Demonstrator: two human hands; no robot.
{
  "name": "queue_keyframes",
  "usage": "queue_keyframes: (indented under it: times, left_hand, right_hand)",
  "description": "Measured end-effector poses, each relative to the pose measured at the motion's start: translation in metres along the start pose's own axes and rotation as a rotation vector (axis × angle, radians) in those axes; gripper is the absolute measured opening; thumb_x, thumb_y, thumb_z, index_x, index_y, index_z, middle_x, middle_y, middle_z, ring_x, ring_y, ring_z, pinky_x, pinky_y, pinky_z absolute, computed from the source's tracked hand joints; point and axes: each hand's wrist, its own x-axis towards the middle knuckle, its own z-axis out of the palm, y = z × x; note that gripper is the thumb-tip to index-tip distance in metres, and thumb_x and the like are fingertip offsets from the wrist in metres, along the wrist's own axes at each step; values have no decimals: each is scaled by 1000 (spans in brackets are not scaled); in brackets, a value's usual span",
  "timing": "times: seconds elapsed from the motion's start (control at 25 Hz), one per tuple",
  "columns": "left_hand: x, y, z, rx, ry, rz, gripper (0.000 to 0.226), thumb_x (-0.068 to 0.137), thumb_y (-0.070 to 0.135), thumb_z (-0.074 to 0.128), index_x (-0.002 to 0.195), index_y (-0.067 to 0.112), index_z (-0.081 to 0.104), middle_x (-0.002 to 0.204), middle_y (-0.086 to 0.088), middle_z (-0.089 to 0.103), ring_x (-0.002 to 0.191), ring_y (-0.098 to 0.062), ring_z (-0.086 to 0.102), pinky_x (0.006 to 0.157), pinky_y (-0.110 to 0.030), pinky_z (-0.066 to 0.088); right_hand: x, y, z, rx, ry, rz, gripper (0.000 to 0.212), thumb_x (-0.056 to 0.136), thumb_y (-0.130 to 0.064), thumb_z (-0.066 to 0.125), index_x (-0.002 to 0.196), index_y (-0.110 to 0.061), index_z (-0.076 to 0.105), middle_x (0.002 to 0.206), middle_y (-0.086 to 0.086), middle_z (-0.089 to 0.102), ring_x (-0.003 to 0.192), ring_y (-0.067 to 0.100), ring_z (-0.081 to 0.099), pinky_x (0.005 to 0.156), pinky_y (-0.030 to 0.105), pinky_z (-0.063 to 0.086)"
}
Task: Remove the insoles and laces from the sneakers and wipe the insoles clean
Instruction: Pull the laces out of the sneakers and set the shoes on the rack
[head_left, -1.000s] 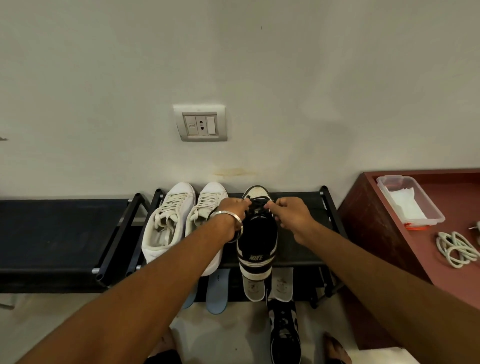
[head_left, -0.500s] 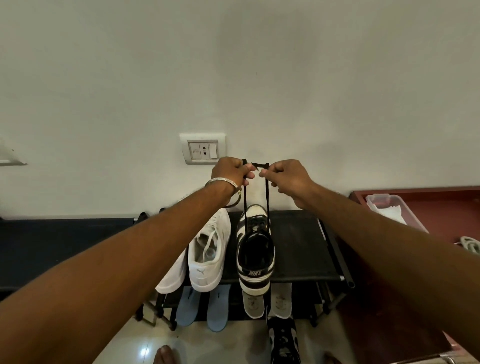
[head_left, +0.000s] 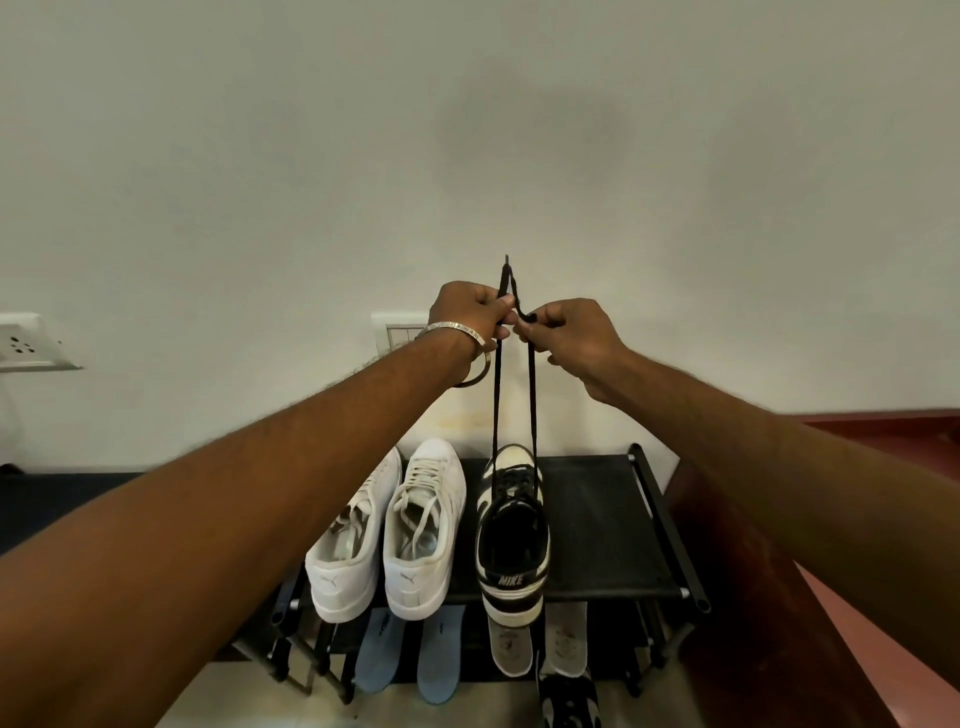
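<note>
Head view: both hands, left (head_left: 475, 312) and right (head_left: 563, 332), pinch a black lace (head_left: 532, 395) raised above the black-and-white Nike sneaker (head_left: 514, 535) on the shoe rack (head_left: 613, 525); insoles (head_left: 511, 649) lie below.

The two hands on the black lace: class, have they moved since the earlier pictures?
Yes. The left hand and right hand have risen, from the black sneaker on the rack to the wall socket, drawing the black lace upward.
</note>
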Motion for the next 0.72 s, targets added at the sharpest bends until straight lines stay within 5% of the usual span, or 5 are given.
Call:
queue_keyframes:
  times: [0.12,0.32,0.44,0.72]
  left_hand:
    - [3,12,-3,15,9,40,11,94,18,61,93,9,68,73,2,70,56,-7,60,47,-17,47]
    - [6,29,-8,-45,-16,72,10,93,14,64,85,11,69,77,-1,70,59,-9,61,49,-16,48]
    - [6,35,-9,-106,-33,65,13,93,13,64,99,5,71,76,-3,68,59,-9,60,53,-17,52]
    - [4,37,-10,-121,-47,60,25,93,12,63,113,-3,66,85,-10,70,60,-13,64,55,-18,55]
  right_hand:
    - [6,-11,-4,45,26,-17,42,88,-31,73,92,10,67,78,15,61,71,14,53,66,31,43]
    - [15,-32,-17,61,89,-71,16,90,-29,71,76,-21,73,86,13,73,76,18,64,69,39,53]
    - [18,-38,-20,61,130,-92,15,86,-27,75,74,-18,74,84,18,72,70,18,62,67,37,54]
    - [21,-39,-19,143,217,-111,9,82,-23,79,82,-17,73,73,-4,69,62,7,60,60,22,46]
